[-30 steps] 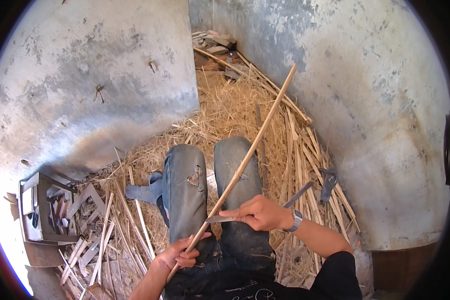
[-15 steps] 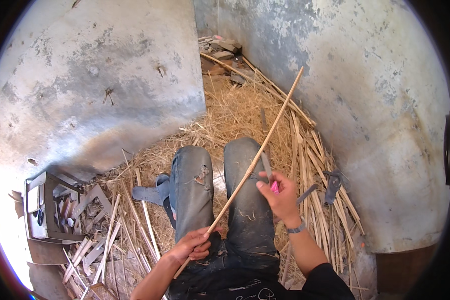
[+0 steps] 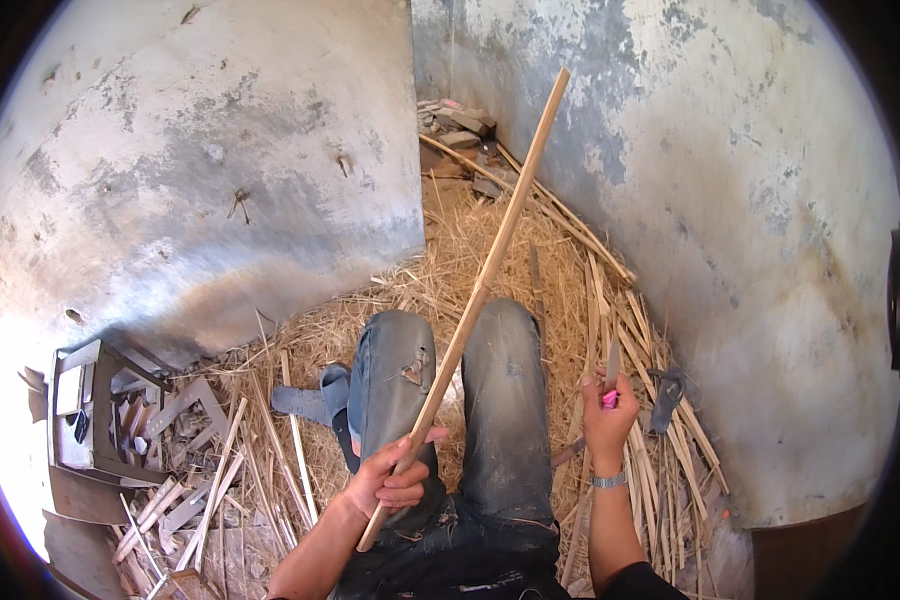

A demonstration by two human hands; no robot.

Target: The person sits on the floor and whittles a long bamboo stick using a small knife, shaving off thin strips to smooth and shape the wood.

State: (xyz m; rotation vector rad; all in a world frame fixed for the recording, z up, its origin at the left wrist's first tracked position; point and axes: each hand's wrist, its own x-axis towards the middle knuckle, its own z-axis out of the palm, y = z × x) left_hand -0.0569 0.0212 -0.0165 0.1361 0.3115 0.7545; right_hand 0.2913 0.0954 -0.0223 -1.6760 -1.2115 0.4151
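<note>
My left hand (image 3: 385, 482) is closed around the lower part of a long bamboo strip (image 3: 462, 325). The strip slants up and away to the right across my knees, its far end raised in front of the wall. A knot shows about midway along it. Off to the right of my right thigh, my right hand (image 3: 607, 428) is closed on a knife with a pink handle (image 3: 609, 399). Its narrow grey blade (image 3: 613, 358) points up and away, apart from the strip. My fingers hide part of the handle.
Shavings (image 3: 460, 225) cover the floor around my legs. Many split strips (image 3: 660, 470) lie at the right, and more (image 3: 220, 480) at the left. A wooden-framed box (image 3: 100, 415) stands at far left, a grey slipper (image 3: 667, 398) at right. Bare walls (image 3: 700, 220) enclose the corner.
My right hand has moved right with the knife, away from the strip. In my left hand the strip has risen and turned steeper, its far end now farther up and left.
</note>
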